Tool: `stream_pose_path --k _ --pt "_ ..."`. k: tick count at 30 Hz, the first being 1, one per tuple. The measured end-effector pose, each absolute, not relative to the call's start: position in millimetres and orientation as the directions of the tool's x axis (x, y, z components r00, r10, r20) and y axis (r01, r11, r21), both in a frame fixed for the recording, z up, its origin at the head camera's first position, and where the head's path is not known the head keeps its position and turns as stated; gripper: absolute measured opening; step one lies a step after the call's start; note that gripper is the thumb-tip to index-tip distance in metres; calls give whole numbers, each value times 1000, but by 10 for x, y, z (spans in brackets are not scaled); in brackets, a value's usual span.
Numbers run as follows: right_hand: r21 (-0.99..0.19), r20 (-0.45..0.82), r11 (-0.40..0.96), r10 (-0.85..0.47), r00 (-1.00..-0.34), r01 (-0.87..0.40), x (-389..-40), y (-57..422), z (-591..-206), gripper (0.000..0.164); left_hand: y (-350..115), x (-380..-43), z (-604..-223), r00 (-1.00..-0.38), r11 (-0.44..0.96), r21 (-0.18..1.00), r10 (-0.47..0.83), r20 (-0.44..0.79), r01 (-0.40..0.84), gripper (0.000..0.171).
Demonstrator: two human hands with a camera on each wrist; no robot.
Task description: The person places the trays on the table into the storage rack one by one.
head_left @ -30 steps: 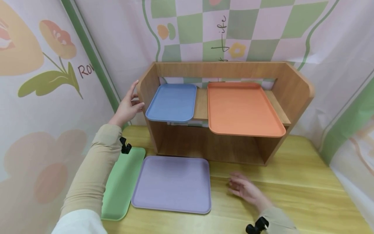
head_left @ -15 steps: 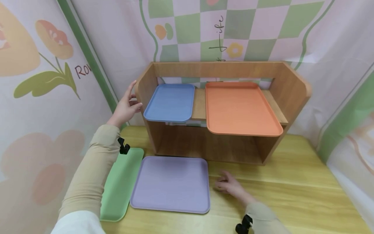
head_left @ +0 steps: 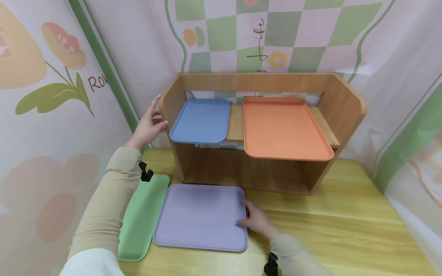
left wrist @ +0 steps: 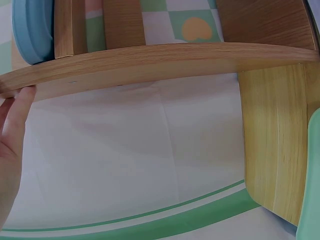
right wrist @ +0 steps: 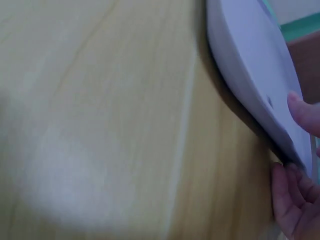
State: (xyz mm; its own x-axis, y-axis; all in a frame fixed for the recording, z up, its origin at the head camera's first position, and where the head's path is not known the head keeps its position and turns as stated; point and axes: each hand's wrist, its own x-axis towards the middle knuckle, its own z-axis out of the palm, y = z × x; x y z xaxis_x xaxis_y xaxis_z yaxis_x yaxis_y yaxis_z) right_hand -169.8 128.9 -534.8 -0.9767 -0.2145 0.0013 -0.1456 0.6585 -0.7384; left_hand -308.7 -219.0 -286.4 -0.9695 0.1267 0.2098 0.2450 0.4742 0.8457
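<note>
Lilac square plastic tray (head_left: 202,216) lies flat on the wooden surface (head_left: 338,226) before the wooden shelf unit (head_left: 262,130); from the head view my right hand (head_left: 257,221) pinches its right edge, so I judge the pick-up is starting and a clean lift comes next. I count four trays: lilac, green (head_left: 139,218), blue (head_left: 201,120), orange (head_left: 283,128). Left wrist view: my left hand (left wrist: 11,150) rests open-fingered against the shelf's side panel (left wrist: 150,65). Right wrist view: thumb above, fingers (right wrist: 292,205) under the tray rim.

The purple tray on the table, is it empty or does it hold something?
Empty: the purple tray shows only bare surface; the right hand grips its right edge.
</note>
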Motion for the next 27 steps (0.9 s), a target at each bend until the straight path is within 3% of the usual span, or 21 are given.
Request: stream_pose_path --k 12,21,27 --pt "-635 55 759 -137 -989 -141 -1720 1124 -5422 72 -2196 -3092 -2871 -968 480 840 129 216 252 88" --pt "-687 101 717 -68 -993 -119 -1741 1144 -5416 62 -2195 -3093 -2860 -969 478 843 134 208 247 88" --pt "-799 66 590 -102 -993 -114 -1758 1173 -5427 56 -2191 -3089 -2852 -971 477 846 128 200 237 88"
